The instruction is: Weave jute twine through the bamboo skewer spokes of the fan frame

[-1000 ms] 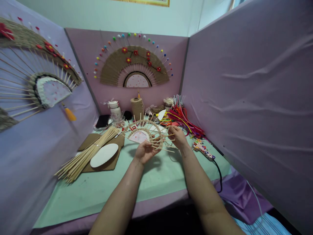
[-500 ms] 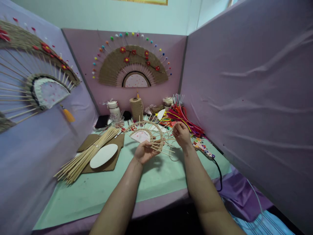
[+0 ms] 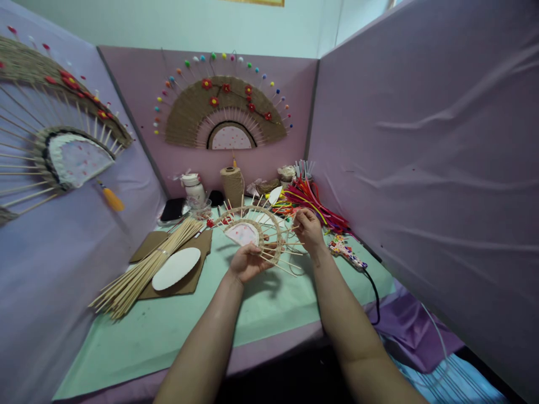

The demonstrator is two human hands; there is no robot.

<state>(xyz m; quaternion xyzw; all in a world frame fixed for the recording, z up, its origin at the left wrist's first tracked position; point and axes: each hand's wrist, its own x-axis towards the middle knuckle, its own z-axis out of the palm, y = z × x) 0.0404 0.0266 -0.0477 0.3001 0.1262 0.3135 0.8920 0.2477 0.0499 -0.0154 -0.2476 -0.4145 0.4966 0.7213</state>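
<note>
My left hand (image 3: pixel 251 264) grips the lower right of a small half-round fan frame (image 3: pixel 275 235), thumb on top and fingers beneath. Thin sticks radiate from its white, pink-speckled half-disc (image 3: pixel 243 234), and bands of twine run across them. My right hand (image 3: pixel 309 229) is pinched just beyond the stick ends on the right, seemingly on a thin strand of twine that is hard to see at the fingertips. Loose twine (image 3: pixel 290 242) loops down between the frame and this hand.
On the left, a bundle of sticks (image 3: pixel 147 272) and a white oval (image 3: pixel 177 269) lie on cardboard (image 3: pixel 202 264). A twine spool (image 3: pixel 232 185) and white bottle (image 3: pixel 193 188) stand behind. Coloured pipe cleaners (image 3: pixel 314 202) and a corded glue gun (image 3: pixel 347 253) are right. Finished fans (image 3: pixel 181 123) hang around.
My right hand has shifted slightly left, closer to the stick ends, still pinched. The left hand keeps its hold on the fan frame. The whole view has moved a little.
</note>
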